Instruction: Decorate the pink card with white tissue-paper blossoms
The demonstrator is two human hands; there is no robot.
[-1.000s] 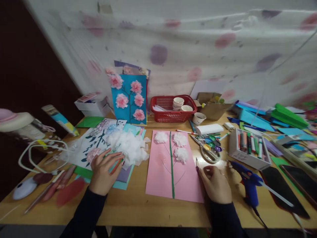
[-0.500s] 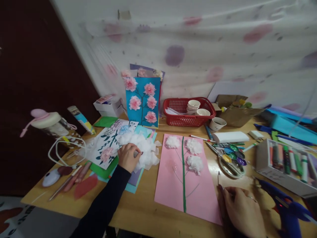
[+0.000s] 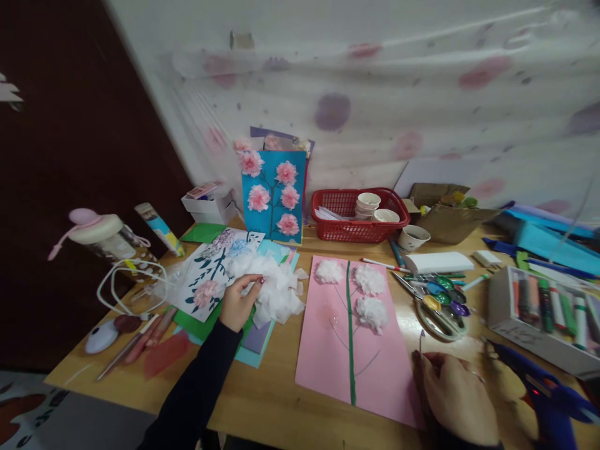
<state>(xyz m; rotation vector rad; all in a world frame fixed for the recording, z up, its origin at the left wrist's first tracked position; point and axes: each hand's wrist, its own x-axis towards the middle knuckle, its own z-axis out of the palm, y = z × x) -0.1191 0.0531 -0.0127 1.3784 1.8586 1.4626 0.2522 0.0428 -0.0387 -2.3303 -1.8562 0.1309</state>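
Observation:
My left hand (image 3: 240, 301) is over the left edge of a heap of white tissue pieces (image 3: 281, 290), thumb and forefinger together at the tissue; what they hold, if anything, is too small to tell. My right hand (image 3: 454, 390) pinches a thin dark stick (image 3: 421, 342) upright beside the right edge of a pink sheet (image 3: 323, 369). That sheet bears a green stem (image 3: 350, 337), thin grey branches, three white tissue flowers (image 3: 372, 312) and a shiny wet-looking patch at the left.
Behind stand a blue flower card (image 3: 273, 212) and a red basket (image 3: 359, 231) with cups. Scissors (image 3: 440, 325), a blue glue gun (image 3: 534, 387) and a marker box (image 3: 539, 325) lie right. A bottle (image 3: 107, 234) and pens are left.
My left hand has shifted slightly down and left over the tissue, and a grey thing at its fingertips no longer shows. My right hand still holds the stick. The view has shifted slightly.

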